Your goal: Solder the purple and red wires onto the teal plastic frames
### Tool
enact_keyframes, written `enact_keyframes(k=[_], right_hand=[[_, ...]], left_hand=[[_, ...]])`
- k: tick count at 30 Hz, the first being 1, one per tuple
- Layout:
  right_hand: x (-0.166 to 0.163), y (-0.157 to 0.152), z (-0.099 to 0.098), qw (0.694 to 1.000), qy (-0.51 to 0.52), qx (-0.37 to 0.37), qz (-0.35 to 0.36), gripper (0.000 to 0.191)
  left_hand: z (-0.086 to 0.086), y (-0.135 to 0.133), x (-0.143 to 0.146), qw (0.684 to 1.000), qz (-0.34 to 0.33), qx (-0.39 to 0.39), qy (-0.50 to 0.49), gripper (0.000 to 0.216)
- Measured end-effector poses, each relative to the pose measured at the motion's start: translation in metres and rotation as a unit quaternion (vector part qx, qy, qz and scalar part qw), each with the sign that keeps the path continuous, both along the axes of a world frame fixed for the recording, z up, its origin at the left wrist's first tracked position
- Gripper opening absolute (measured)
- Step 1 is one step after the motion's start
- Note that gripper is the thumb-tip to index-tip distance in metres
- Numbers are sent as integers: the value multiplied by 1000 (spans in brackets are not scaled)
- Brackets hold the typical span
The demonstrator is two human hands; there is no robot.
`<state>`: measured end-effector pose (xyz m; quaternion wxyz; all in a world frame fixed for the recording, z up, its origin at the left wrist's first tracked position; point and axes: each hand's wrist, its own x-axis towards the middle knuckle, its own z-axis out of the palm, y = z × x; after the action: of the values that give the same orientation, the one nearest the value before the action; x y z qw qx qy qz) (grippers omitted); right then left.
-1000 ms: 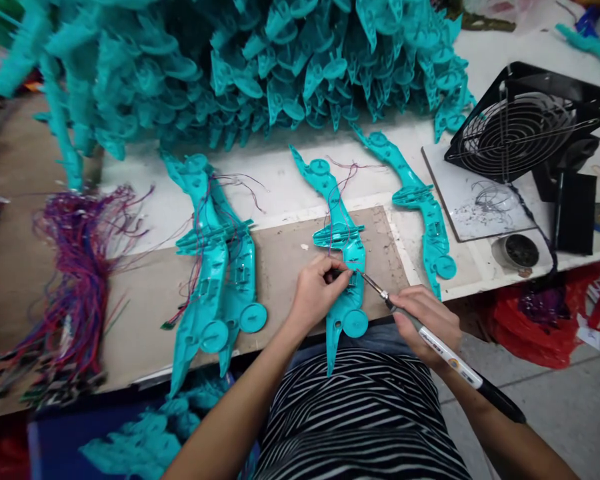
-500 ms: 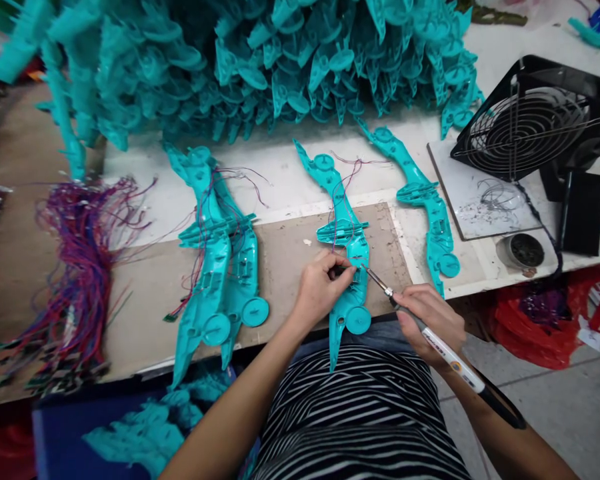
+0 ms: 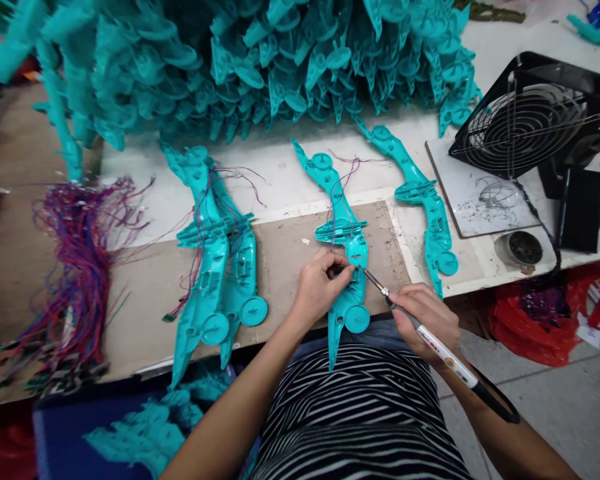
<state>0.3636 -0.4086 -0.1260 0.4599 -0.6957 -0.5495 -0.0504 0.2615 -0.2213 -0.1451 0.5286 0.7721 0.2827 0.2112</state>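
Observation:
A long teal plastic shell (image 3: 341, 233) lies on the brown mat (image 3: 285, 260) in front of me, with thin red and purple wires running over it. My left hand (image 3: 320, 283) pinches a small dark piece against the shell's middle. My right hand (image 3: 427, 320) is closed around a soldering iron (image 3: 430, 337), whose metal tip touches the shell right beside my left fingertips.
Two wired teal shells (image 3: 220, 267) lie left on the mat, another shell (image 3: 425, 207) to the right. A big heap of teal shells (image 3: 240, 60) fills the back. A wire bundle (image 3: 75, 267) lies far left. A black fan (image 3: 530, 120), a grey plate (image 3: 480, 200) and a small tin (image 3: 517, 248) stand right.
Both hands stay at the same spot on the shell; the iron's tip holds by my left fingertips. Only the view shifts slightly.

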Motion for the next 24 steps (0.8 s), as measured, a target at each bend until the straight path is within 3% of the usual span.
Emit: enact_keyframes(k=[6,16,20,24], right_hand=[[4,-4,7,1000,7,18,-13,26],[21,-23,14,994,-10,44,-102,32],[43,-41,17,981,-41,48,-186,27],[86,-68,17,937,-94,48,-334,18]], left_hand=[[1,0,0,1000,0,3,8,7],[7,1,0,999,-8,22,25,13],[8,0,0,998,2,43,39,18],[6,-4,2,996,24,70,47,21]])
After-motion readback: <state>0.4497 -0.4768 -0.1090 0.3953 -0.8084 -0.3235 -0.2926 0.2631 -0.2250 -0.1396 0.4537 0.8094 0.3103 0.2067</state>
